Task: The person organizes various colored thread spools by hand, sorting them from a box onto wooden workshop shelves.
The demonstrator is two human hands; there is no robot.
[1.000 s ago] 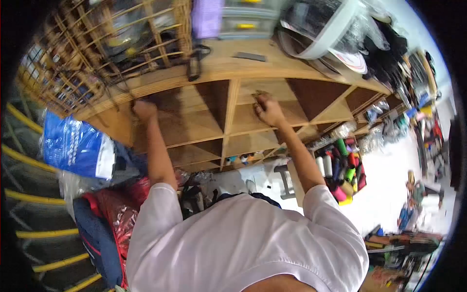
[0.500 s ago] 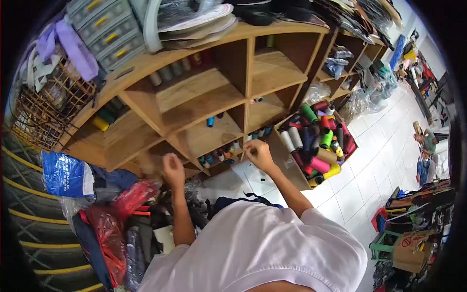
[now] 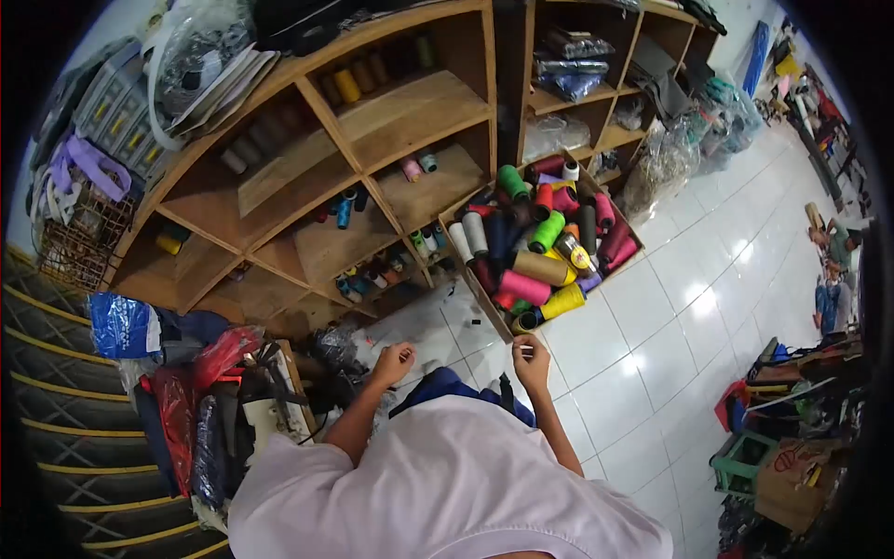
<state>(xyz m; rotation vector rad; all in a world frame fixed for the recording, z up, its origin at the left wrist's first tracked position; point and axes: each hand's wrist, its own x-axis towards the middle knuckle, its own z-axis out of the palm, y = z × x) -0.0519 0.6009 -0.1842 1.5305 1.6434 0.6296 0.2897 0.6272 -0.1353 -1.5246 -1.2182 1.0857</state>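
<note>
My left hand [image 3: 395,361] hangs low over the white tiled floor [image 3: 652,307], fingers curled in, with nothing visible in it. My right hand [image 3: 531,358] is beside it with the fingertips pinched together; whether it holds anything is too small to tell. It is just short of the near corner of a cardboard box [image 3: 480,284] full of coloured thread cones, closest to a yellow cone [image 3: 562,302]. A pink cone [image 3: 526,286] and a green cone [image 3: 546,232] lie further in. A dark blue cloth [image 3: 438,383] lies below my hands.
A wooden cubby shelf [image 3: 372,200] with several small thread spools stands behind the box. Bags, a red plastic sheet [image 3: 177,410] and a blue bag [image 3: 121,326] are piled at the left. Plastic-wrapped goods [image 3: 666,163] sit at the right, and stools and clutter [image 3: 745,456] at the lower right.
Both hands have come down from the upper shelf cubbies to near the floor in front of the box. The view has swung right, bringing the thread box to the middle.
</note>
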